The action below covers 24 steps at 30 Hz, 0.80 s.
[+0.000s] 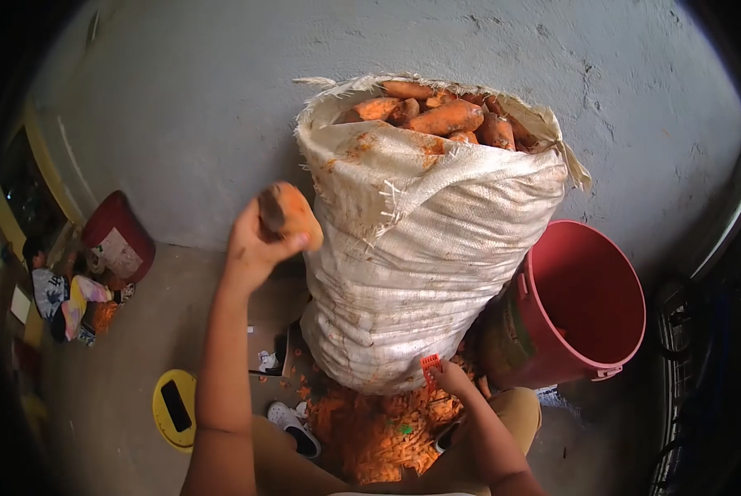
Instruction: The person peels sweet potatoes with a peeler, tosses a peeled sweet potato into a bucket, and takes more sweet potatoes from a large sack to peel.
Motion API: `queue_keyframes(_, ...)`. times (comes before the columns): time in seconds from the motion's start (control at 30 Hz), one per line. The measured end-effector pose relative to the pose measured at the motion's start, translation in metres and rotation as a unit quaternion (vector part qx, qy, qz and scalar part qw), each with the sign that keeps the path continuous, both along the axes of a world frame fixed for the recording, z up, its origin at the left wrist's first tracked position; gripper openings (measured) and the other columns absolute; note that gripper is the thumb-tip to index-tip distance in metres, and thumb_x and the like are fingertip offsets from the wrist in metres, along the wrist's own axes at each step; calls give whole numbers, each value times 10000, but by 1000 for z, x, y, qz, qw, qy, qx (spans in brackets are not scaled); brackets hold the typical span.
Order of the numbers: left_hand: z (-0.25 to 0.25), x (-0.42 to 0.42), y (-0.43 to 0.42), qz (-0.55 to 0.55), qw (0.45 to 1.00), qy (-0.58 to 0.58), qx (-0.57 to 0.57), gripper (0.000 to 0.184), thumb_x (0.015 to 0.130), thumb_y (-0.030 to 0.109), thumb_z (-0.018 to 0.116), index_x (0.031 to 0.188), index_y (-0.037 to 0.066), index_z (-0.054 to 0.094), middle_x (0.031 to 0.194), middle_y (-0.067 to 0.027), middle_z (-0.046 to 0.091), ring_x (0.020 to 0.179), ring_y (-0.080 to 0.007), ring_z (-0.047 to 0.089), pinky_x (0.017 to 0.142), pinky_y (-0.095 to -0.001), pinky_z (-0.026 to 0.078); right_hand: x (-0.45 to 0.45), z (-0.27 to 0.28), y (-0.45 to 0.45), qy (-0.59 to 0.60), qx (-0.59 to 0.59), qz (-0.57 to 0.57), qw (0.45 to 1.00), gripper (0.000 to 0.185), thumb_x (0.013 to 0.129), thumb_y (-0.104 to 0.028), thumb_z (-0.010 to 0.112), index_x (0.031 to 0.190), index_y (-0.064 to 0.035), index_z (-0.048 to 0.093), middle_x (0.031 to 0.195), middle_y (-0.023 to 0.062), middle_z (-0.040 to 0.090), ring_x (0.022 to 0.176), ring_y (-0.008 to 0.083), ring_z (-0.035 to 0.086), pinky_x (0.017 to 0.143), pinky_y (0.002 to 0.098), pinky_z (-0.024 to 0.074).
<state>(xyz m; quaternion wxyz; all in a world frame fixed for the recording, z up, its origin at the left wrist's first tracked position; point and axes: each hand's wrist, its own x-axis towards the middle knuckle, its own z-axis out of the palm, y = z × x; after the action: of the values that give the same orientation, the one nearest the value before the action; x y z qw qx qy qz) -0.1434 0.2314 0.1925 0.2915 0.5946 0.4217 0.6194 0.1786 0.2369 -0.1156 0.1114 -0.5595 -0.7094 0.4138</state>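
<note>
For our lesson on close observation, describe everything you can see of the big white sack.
The big white sack looks like woven plastic, wrinkled throughout, with dirt marks and orange smears near its mouth. It stands upright, bulging, its open top loosely folded and frayed, with a bunched corner at the right. Orange root vegetables fill it to the brim. Orange peelings lie at its base; a red bucket stands to its right. Whether it touches the grey wall behind is unclear.

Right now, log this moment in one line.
left hand: holding orange root | right hand: holding red tool | white sack: open, root-filled | peelings: heaped by sack
</note>
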Motion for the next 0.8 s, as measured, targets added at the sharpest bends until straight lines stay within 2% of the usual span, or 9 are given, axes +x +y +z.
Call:
queue_keyframes(0.1,-28,25,-41,-1,997,32,-65,492,632,147,699,1033,-12,462,948,-63,533,882,-142,512,796,-270,405,5,-14,-5,6,-5,8,1000,328,793,-284,507,885,29,533,779,203,582,731,336,566,636,387,432)
queue_keyframes(0.2,-64,46,-70,6,993,72,-91,489,626,242,710,979,-11,484,894,-75,552,845,-151,522,771,-278,406,8,2,-21,31,20,3,999,306,798,-263,507,888,29,535,755,182,586,698,297,578,615,365,437)
queue_keyframes(0.37,-95,78,-119,-20,981,73,-178,490,656,259,695,998,-13,473,933,-84,540,886,-162,492,816,-289,373,9,28,-43,169,-73,-69,981,219,839,-188,477,900,13,539,719,74,568,614,136,545,554,278,436)
queue_keyframes(0.4,-104,82,-125,-8,985,85,-151,468,659,236,697,990,-7,470,900,-80,538,861,-145,490,765,-270,392,8,31,-47,210,-94,-92,969,216,847,-188,472,913,8,532,715,49,555,608,111,524,546,259,429)
queue_keyframes(0.47,-116,86,-140,-44,958,17,-281,523,660,231,704,1043,9,425,939,-84,519,855,-128,486,715,-251,404,5,34,-58,287,-124,-128,941,207,858,-183,462,938,0,519,727,19,539,605,84,501,541,234,423)
queue_keyframes(0.57,-150,92,-155,-86,945,-73,-307,566,692,221,689,1105,19,358,985,-91,487,859,-117,482,682,-234,413,-2,42,-74,387,-168,-170,891,204,868,-165,449,985,-6,501,767,9,534,631,81,499,564,224,432)
queue_keyframes(0.67,-189,98,-170,-178,893,-288,-297,612,725,213,658,1195,72,292,991,-77,491,876,-191,526,640,-314,487,-11,56,-92,457,-213,-198,840,207,865,-161,453,986,-1,504,788,16,548,655,91,516,587,224,437)
queue_keyframes(0.7,-195,104,-175,-189,878,-331,-289,553,787,371,549,1199,84,318,1015,-86,491,866,-221,532,685,-385,482,-15,62,-99,478,-219,-219,822,202,860,-159,460,974,0,507,801,23,557,666,100,528,593,225,438)
queue_keyframes(0.8,-204,105,-181,-323,733,-505,-322,591,804,537,386,1199,100,347,1063,-92,480,853,-244,533,725,-431,459,-18,72,-113,491,-237,-224,808,225,864,-161,450,979,28,494,849,67,566,712,128,549,605,236,452)
